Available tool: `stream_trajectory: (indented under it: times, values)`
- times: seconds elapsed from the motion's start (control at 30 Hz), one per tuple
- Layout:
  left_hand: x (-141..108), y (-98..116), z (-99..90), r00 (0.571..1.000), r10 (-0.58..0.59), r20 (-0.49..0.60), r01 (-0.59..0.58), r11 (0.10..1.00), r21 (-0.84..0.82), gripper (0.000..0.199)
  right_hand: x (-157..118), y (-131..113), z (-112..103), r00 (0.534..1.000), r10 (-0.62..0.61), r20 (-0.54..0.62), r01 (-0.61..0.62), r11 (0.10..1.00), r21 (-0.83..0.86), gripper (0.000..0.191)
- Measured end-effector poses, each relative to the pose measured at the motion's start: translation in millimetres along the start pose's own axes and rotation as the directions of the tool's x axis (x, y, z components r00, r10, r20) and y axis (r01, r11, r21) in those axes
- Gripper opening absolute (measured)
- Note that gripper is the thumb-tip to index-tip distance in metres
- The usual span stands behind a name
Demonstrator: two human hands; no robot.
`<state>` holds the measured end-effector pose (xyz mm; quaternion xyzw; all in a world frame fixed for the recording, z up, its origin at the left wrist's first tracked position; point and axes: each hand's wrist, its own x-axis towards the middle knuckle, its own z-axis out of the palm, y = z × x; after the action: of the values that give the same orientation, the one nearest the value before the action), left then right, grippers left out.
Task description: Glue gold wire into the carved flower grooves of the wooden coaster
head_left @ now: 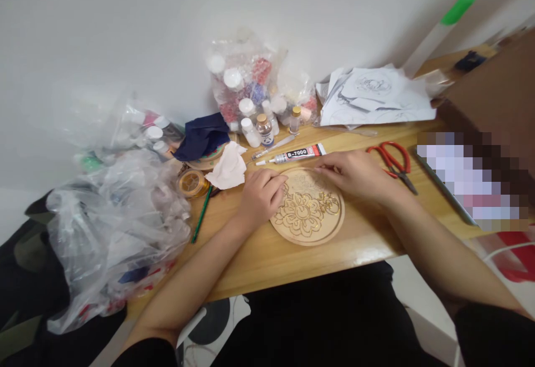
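A round wooden plate point(309, 236) with a raised rim lies on the table, bearing a flower pattern outlined in gold line point(301, 212). Part of a fainter pencil drawing shows near its far side. My left hand point(262, 197) is closed at the plate's left rim, fingers curled and tips resting on it. Over the far right rim, my right hand point(353, 174) has its fingers pinched together; whatever they hold is too small to make out. Just behind the plate lies a tube of B-7000 glue point(296, 154), with a white cap point(261, 163) by its nozzle.
Red-handled pliers point(393, 163) lie right of my right hand. To the left are a green pencil point(202, 215), a gold wire spool point(193, 183), crumpled tissue point(229, 166) and plastic bags point(125, 216). Small bottles point(264, 131) and paper sketches point(376, 96) line the wall.
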<state>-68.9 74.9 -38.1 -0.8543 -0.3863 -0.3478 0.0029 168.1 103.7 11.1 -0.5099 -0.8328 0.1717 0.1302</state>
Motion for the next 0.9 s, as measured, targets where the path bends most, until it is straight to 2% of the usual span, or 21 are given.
stream_trajectory:
  times: [0.3, 0.53, 0.77, 0.9]
  values:
    - [-0.3, -0.8, 1.1, 1.0, -0.006, -0.009, 0.006, 1.0, -0.018, 0.017, -2.3, -0.4, -4.8, 0.999, 0.028, 0.017, -0.028, 0.999, 0.034, 0.011]
    - [-0.3, -0.5, 0.5, 1.0, -0.011, -0.008, 0.011, 1.0, -0.023, 0.017, -2.1, 5.0, -4.9, 0.998, 0.059, 0.039, -0.058, 0.998, -0.02, 0.011]
    - [-0.3, -1.3, 1.3, 1.0, -0.008, -0.011, 0.008, 1.0, -0.02, 0.018, -1.5, 5.1, -5.0, 0.999, 0.05, -0.008, -0.05, 0.998, 0.032, 0.01]
    - [-0.4, -0.9, 1.5, 1.0, -0.016, -0.012, 0.015, 1.0, -0.017, 0.016, -1.3, 3.0, -2.7, 1.0, -0.02, -0.017, 0.021, 0.996, 0.09, 0.01]
